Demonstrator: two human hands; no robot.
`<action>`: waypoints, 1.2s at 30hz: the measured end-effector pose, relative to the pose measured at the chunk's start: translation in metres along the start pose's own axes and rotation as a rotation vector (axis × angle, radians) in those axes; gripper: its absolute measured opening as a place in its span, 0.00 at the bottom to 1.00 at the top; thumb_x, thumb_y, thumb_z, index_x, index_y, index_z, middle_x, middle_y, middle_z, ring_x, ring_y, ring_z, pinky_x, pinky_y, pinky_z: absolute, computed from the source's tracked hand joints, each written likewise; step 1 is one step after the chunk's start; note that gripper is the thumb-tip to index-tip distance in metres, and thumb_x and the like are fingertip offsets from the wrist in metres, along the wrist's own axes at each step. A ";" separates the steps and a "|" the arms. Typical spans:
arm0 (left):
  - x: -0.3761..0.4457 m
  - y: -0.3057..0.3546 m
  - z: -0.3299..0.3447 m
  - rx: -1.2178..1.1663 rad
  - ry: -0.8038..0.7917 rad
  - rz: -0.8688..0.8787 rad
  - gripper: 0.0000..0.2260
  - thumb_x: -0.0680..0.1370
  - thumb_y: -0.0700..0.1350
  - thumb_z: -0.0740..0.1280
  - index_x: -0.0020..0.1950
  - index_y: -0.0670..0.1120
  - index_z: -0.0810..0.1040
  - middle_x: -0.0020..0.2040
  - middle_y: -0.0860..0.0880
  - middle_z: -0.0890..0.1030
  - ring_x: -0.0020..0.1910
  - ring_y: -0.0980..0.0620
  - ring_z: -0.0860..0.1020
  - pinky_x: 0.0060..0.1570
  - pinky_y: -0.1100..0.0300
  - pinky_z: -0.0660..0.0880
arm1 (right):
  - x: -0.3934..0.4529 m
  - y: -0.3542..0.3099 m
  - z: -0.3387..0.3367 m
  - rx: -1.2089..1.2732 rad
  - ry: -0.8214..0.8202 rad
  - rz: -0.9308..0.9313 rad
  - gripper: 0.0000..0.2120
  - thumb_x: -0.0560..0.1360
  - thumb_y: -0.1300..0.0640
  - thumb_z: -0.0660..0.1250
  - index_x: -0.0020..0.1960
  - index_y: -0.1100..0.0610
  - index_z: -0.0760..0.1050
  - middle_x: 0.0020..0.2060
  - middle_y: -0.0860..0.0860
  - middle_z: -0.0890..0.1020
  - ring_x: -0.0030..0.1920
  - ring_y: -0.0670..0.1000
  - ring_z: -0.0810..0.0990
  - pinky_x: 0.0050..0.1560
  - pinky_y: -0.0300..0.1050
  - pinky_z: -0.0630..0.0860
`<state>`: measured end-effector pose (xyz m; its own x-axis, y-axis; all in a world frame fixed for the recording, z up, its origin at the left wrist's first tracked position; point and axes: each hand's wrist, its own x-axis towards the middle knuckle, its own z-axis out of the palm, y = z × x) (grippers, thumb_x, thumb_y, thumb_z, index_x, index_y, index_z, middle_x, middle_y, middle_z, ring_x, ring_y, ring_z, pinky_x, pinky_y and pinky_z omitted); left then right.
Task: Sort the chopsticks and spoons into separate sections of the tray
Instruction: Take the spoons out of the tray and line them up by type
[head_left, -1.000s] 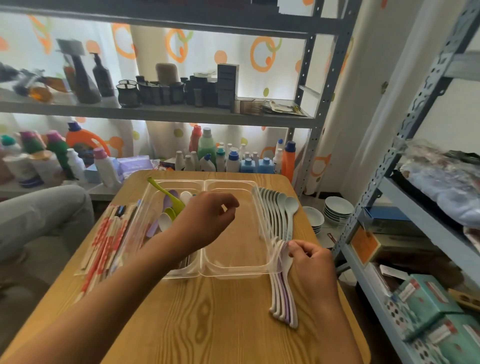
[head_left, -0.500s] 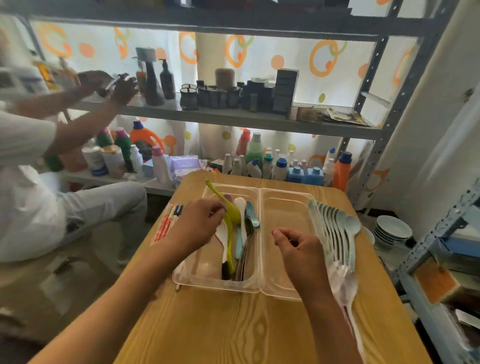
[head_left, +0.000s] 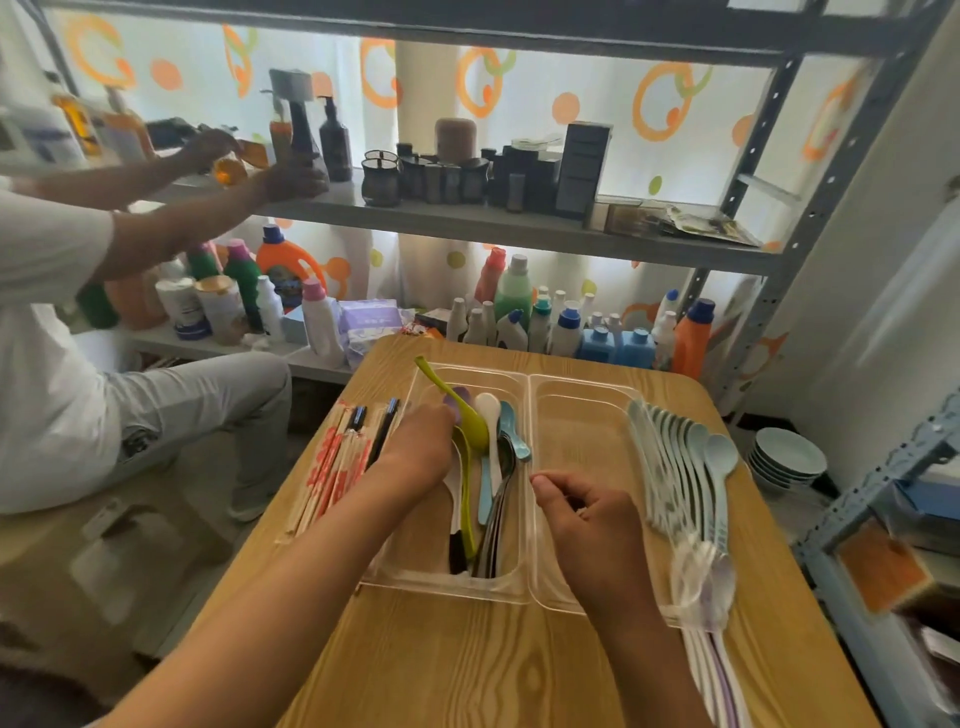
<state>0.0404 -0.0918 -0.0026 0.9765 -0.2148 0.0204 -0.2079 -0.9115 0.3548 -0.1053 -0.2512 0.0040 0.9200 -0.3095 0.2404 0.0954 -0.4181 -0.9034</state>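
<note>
A clear two-section tray (head_left: 527, 590) lies on the wooden table. Its left section holds a green spoon (head_left: 475, 428), a white spoon (head_left: 488, 410), a blue spoon (head_left: 511, 431), a purple spoon (head_left: 460, 397) and metal ones. My left hand (head_left: 421, 449) reaches into that section; its fingertips are bent down onto the purple and green spoons and hidden behind the knuckles. My right hand (head_left: 589, 525) hovers over the bare right section with fingers curled in and nothing visible in them. Paper-wrapped chopsticks (head_left: 330, 467) lie left of the tray. Wrapped pale spoons (head_left: 685, 467) lie to its right.
Another person in white sits at the left, reaching onto the shelf (head_left: 467, 218). Bottles (head_left: 519, 317) crowd the lower shelf behind the table. A stack of bowls (head_left: 787, 460) sits on the floor at the right, beside a metal rack (head_left: 852, 525).
My right hand let go of the spoon bundle at the tray's right and moved over the right section. My left hand went further down into the left section. The view swung left.
</note>
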 end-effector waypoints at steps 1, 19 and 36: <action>0.000 0.001 -0.001 -0.009 0.004 -0.012 0.14 0.82 0.45 0.58 0.66 0.46 0.74 0.53 0.43 0.80 0.54 0.44 0.78 0.56 0.54 0.74 | -0.001 0.001 0.000 -0.006 -0.003 -0.001 0.07 0.78 0.56 0.69 0.53 0.51 0.84 0.39 0.40 0.84 0.43 0.36 0.81 0.42 0.29 0.76; -0.047 0.028 -0.098 -0.300 0.191 0.196 0.06 0.75 0.40 0.71 0.48 0.49 0.85 0.42 0.55 0.82 0.43 0.61 0.78 0.46 0.66 0.73 | -0.010 -0.015 0.012 0.092 -0.026 -0.088 0.07 0.77 0.56 0.69 0.49 0.44 0.81 0.39 0.41 0.84 0.42 0.41 0.83 0.41 0.34 0.78; -0.094 0.093 -0.111 -0.502 0.164 0.336 0.07 0.76 0.40 0.70 0.51 0.48 0.85 0.43 0.58 0.82 0.43 0.63 0.80 0.48 0.65 0.79 | -0.022 -0.032 -0.020 -0.203 0.184 -0.416 0.13 0.74 0.48 0.70 0.57 0.49 0.82 0.44 0.40 0.81 0.40 0.42 0.77 0.37 0.38 0.76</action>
<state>-0.0638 -0.1172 0.1326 0.8668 -0.3684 0.3360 -0.4916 -0.5187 0.6995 -0.1366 -0.2483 0.0349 0.7354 -0.2190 0.6412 0.3474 -0.6907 -0.6343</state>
